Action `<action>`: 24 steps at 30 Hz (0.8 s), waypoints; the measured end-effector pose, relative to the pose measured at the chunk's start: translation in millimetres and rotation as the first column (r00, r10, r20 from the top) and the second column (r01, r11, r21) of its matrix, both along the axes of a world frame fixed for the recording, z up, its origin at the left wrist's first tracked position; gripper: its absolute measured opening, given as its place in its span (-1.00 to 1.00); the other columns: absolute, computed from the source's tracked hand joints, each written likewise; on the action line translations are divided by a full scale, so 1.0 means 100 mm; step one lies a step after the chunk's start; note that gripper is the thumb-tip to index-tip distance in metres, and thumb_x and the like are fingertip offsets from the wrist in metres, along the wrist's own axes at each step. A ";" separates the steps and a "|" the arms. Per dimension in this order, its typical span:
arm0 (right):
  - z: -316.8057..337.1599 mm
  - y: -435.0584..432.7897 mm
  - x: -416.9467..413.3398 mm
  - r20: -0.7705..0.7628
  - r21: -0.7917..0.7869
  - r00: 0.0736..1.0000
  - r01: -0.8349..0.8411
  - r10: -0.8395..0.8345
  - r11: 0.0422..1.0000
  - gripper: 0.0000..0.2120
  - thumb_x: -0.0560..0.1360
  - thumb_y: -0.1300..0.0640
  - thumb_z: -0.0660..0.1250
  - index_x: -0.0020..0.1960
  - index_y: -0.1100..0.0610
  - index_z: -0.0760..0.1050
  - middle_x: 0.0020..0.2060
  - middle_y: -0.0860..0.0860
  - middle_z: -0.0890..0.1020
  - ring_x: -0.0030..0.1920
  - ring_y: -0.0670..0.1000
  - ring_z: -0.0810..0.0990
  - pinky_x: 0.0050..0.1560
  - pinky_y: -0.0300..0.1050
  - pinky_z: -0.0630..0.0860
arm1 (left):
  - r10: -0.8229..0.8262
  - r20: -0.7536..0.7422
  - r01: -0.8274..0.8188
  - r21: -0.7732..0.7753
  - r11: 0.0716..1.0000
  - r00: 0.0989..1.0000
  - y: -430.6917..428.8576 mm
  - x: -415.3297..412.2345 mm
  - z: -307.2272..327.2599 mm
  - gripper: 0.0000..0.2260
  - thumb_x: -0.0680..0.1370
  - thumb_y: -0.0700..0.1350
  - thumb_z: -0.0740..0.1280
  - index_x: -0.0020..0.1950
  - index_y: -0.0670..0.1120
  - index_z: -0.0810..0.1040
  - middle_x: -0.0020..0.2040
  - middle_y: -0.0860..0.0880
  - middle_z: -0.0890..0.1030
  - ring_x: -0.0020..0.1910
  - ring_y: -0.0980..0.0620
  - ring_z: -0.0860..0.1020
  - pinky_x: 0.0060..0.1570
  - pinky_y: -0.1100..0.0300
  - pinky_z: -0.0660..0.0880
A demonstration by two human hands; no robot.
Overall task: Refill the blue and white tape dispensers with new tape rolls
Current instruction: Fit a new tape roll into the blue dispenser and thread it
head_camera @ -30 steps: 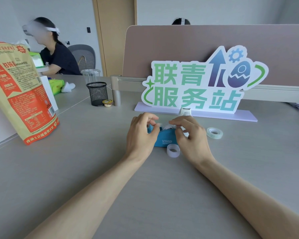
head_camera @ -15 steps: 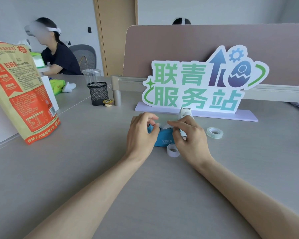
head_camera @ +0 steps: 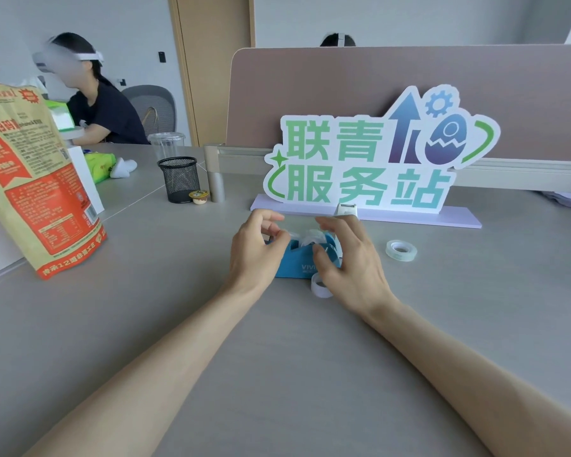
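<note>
The blue tape dispenser (head_camera: 295, 263) sits on the grey desk (head_camera: 277, 357) between my hands, with a clear tape roll (head_camera: 310, 239) seated in its top. My left hand (head_camera: 253, 253) curls around its left end, thumb against the blue body. My right hand (head_camera: 351, 262) grips the right end, thumb pressed on the near side and fingers arched over the roll. A small clear roll (head_camera: 320, 289) lies against the dispenser's front. Another tape roll (head_camera: 401, 250) lies flat to the right. The white dispenser (head_camera: 346, 209) shows just behind my right fingers.
A big green-lettered sign (head_camera: 370, 159) on a lilac base stands behind the dispensers. Far left stands a red and tan bag (head_camera: 37, 179). A black mesh cup (head_camera: 179, 179), a small pudding cup (head_camera: 199, 197) and a metal post are back left. A person sits beyond.
My right fingers have spread and lifted over the roll, and the thumb has come down onto the dispenser's side. My left fingers have loosened a little. The dispenser stays in place.
</note>
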State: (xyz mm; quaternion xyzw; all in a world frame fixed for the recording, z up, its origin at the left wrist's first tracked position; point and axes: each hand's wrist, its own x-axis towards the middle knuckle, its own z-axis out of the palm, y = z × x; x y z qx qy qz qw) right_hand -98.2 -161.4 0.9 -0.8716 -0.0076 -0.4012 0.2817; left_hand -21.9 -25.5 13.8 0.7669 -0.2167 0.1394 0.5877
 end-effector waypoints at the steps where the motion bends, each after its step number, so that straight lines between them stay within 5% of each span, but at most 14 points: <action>1: 0.00 -0.01 0.00 -0.005 0.006 1.000 0.001 -0.001 1.000 -0.62 0.43 0.14 0.25 0.24 0.11 0.46 0.14 -0.02 0.50 0.15 0.02 0.49 0.02 -0.15 0.44 | -0.003 -0.036 0.003 -0.010 1.000 0.999 0.01 0.02 0.02 -0.81 0.44 -0.21 0.33 0.00 0.02 0.52 -0.23 0.11 0.53 -0.24 0.11 0.49 -0.24 0.42 0.38; 4: -0.01 -0.02 0.01 -0.034 0.017 0.999 0.000 0.000 1.000 -0.62 0.44 0.14 0.25 0.25 0.11 0.43 0.15 -0.03 0.49 0.17 0.00 0.48 0.03 -0.25 0.35 | -0.026 -0.094 0.024 -0.015 1.000 0.995 0.06 0.05 0.10 -0.81 0.44 -0.20 0.32 0.01 0.02 0.53 -0.18 0.09 0.54 -0.21 0.15 0.51 -0.28 0.51 0.35; 9: -0.01 -0.03 0.02 -0.048 0.044 0.999 -0.005 0.007 0.999 -0.60 0.46 0.17 0.28 0.29 0.13 0.41 0.13 0.00 0.50 0.16 -0.02 0.48 0.07 -0.27 0.31 | -0.163 -0.215 0.169 0.009 0.986 0.963 0.16 0.15 0.23 -0.80 0.45 -0.22 0.32 0.00 0.03 0.54 -0.20 0.04 0.57 -0.22 0.10 0.53 -0.02 0.12 0.50; 16: -0.01 -0.03 0.02 -0.090 0.045 0.995 -0.027 0.031 0.999 -0.61 0.48 0.18 0.28 0.30 0.09 0.39 0.17 -0.02 0.50 0.16 -0.01 0.46 0.05 -0.24 0.35 | -0.126 -0.257 0.140 0.035 0.990 0.958 0.40 0.28 0.37 -0.80 0.47 -0.24 0.34 0.06 -0.04 0.55 -0.22 0.06 0.56 -0.17 0.12 0.49 0.16 -0.01 0.48; 24: -0.02 -0.04 0.03 -0.091 0.025 0.996 -0.019 0.021 1.000 -0.65 0.47 0.17 0.29 0.25 0.10 0.43 0.14 -0.03 0.51 0.13 0.02 0.47 0.06 -0.17 0.41 | -0.153 -0.234 0.178 0.091 0.980 0.960 0.57 0.33 0.40 -0.81 0.49 -0.27 0.32 0.04 -0.05 0.54 -0.23 0.03 0.54 -0.15 0.07 0.47 -0.11 0.17 0.44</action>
